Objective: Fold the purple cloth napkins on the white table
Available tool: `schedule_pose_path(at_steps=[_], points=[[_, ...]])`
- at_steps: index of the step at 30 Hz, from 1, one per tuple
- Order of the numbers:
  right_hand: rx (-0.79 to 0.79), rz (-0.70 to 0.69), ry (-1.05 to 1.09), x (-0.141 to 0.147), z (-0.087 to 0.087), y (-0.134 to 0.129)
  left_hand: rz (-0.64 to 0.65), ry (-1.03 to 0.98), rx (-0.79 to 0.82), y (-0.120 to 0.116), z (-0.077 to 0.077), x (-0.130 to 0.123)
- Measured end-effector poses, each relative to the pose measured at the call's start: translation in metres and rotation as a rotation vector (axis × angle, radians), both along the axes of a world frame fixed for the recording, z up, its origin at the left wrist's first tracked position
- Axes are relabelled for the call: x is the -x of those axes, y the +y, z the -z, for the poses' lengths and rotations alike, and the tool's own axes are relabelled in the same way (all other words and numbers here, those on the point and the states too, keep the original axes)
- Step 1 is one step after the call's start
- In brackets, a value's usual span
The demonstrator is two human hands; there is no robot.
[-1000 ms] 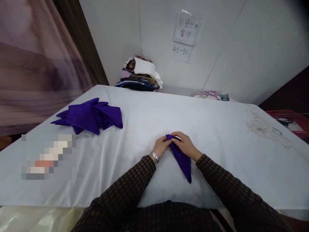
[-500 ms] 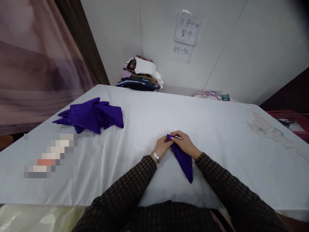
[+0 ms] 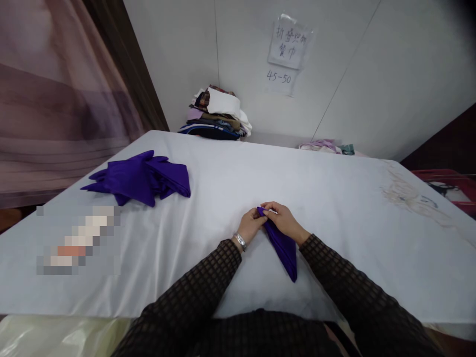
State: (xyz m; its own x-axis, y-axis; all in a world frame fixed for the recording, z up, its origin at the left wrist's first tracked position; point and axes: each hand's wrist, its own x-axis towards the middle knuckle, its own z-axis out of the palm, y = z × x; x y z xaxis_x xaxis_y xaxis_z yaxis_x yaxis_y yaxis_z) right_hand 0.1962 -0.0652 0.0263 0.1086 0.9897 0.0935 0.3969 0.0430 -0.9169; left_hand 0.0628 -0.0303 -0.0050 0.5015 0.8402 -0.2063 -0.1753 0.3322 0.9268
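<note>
A purple cloth napkin (image 3: 283, 248), folded into a narrow pointed shape, lies on the white-covered table (image 3: 223, 173) in front of me. Its upper end is pinched between the fingertips of my left hand (image 3: 251, 225), which wears a silver bracelet at the wrist. My right hand (image 3: 284, 220) grips the same end from the right, its thumb and fingers meeting close to the left fingertips. The napkin's other end points down toward me, and part of its right side is hidden under my right hand. To the left sits a heap of folded purple napkins (image 3: 137, 178).
Beyond the table's back edge are a stack of folded clothes (image 3: 219, 114) and some pinkish cloth (image 3: 320, 146). A blurred-out item (image 3: 80, 243) lies at the left. Handwritten signs (image 3: 288, 44) hang on the wall. A red crate (image 3: 449, 183) stands past the right edge.
</note>
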Motion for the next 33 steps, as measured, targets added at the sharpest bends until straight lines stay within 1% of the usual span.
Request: schedule_pose_path(at_steps=[5,12,16,21,33], points=[[0.068,-0.073,0.009,-0.003,-0.001,0.003,-0.002,-0.003,-0.006,0.000,0.001,0.000],[0.123,-0.089,0.049,-0.001,-0.005,0.004,-0.012,-0.003,-0.006,-0.001,-0.002,0.000],[0.127,-0.045,0.053,0.002,-0.002,0.005,-0.021,0.003,0.006,-0.002,-0.005,0.001],[0.090,-0.002,0.025,0.004,0.003,0.007,-0.030,-0.011,0.018,-0.002,-0.004,0.000],[0.073,0.099,-0.040,0.011,0.003,0.008,-0.040,-0.037,0.060,-0.006,-0.014,0.002]])
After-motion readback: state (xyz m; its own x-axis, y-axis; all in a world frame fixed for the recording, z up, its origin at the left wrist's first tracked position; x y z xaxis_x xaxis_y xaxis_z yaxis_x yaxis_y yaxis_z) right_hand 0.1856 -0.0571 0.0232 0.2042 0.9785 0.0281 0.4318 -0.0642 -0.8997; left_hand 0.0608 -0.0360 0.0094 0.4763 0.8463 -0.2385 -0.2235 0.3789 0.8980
